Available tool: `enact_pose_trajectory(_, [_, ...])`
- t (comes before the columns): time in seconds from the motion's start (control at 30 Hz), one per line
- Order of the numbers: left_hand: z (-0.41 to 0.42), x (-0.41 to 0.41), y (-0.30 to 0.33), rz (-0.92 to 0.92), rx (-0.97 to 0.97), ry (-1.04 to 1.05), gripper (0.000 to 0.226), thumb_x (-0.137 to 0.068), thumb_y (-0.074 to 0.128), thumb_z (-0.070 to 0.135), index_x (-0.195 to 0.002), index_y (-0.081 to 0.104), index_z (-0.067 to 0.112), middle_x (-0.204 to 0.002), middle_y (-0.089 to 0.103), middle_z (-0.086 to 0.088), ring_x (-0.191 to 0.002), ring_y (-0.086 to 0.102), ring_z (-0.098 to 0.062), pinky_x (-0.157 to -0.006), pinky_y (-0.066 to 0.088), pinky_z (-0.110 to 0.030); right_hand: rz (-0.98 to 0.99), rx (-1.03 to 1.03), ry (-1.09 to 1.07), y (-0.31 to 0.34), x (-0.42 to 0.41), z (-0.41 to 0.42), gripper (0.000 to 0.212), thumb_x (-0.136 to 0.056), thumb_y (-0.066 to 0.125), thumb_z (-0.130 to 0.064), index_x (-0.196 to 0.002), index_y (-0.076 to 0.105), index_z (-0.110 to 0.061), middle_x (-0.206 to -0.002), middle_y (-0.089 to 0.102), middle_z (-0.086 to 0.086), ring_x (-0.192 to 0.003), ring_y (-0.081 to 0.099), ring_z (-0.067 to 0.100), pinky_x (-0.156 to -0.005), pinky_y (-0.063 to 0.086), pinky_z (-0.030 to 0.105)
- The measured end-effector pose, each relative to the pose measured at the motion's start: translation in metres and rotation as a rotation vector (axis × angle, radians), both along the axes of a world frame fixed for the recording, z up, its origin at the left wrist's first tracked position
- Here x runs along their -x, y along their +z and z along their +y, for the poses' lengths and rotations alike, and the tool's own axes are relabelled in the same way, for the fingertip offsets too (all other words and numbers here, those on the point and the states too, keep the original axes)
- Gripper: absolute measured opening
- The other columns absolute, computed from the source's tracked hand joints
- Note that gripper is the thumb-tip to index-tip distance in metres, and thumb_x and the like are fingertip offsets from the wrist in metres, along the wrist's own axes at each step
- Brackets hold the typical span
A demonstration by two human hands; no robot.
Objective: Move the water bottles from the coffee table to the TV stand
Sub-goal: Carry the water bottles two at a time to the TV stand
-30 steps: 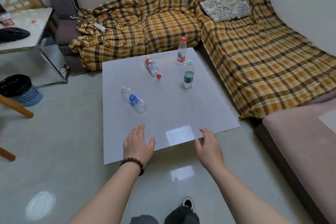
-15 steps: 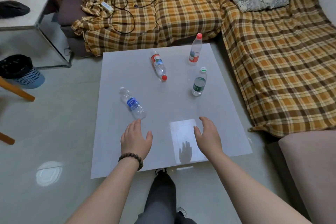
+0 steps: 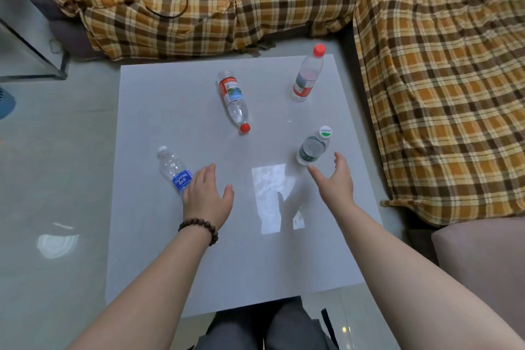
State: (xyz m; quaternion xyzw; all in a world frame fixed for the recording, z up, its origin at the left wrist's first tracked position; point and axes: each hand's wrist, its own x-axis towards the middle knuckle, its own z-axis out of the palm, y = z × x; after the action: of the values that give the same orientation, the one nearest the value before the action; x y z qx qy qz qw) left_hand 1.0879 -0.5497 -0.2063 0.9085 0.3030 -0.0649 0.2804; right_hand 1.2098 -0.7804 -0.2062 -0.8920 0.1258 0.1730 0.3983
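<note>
Coffee table (image 3: 159, 236), white: four water bottles are held. Blue-label bottle (image 3: 173, 169), lying, is overlapped by the spread left hand (image 3: 207, 196). Red-cap bottle (image 3: 234, 99), lying. Red-label bottle (image 3: 306, 77) and green-label bottle (image 3: 312, 148), upright. The empty right hand (image 3: 335, 182) is seen just beside the latter.
</note>
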Motion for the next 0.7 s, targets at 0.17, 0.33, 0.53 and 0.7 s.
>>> enact_pose_trajectory(0.17, [0.000, -0.023, -0.021, 0.026, 0.014, 0.042, 0.058, -0.090, 0.051, 0.032, -0.141, 0.034, 0.010, -0.147, 0.038, -0.006, -0.137, 0.030, -0.022, -0.110, 0.028, -0.042, -0.016, -0.054, -0.067, -0.024, -0.047, 0.009, 0.094, -0.075, 0.076, -0.040, -0.149, 0.020, -0.023, -0.154, 0.030, 0.002, -0.140, 0.033, 0.021, -0.108, 0.031, 0.036])
enact_pose_trajectory(0.33, [0.000, -0.031, -0.037, 0.049, 0.029, 0.103, 0.059, -0.090, 0.050, 0.032, -0.142, 0.033, 0.010, -0.148, 0.037, -0.005, -0.138, 0.029, -0.021, -0.111, 0.026, -0.040, -0.008, -0.108, -0.037, -0.047, -0.074, 0.019, 0.082, -0.074, 0.078, -0.029, -0.142, 0.032, -0.027, -0.142, 0.048, -0.002, -0.128, 0.047, 0.020, -0.103, 0.040, 0.035])
enact_pose_trajectory(0.53, [0.009, -0.027, -0.048, 0.063, 0.056, 0.183, 0.059, -0.090, 0.051, 0.029, -0.142, 0.032, 0.010, -0.148, 0.036, -0.005, -0.138, 0.028, -0.022, -0.110, 0.028, -0.041, -0.053, -0.102, 0.036, -0.052, -0.080, 0.032, 0.054, -0.075, 0.077, -0.027, -0.121, 0.048, -0.026, -0.120, 0.060, -0.002, -0.108, 0.057, 0.018, -0.087, 0.042, 0.027])
enact_pose_trajectory(0.7, [0.030, -0.016, -0.051, 0.017, 0.079, 0.312, 0.053, -0.087, 0.056, 0.024, -0.134, 0.041, 0.005, -0.135, 0.048, -0.010, -0.123, 0.045, -0.028, -0.099, 0.040, -0.043, 0.004, -0.154, 0.177, -0.046, -0.062, 0.062, 0.047, -0.074, 0.077, -0.028, -0.112, 0.050, -0.031, -0.112, 0.062, -0.006, -0.099, 0.057, 0.014, -0.084, 0.042, 0.026])
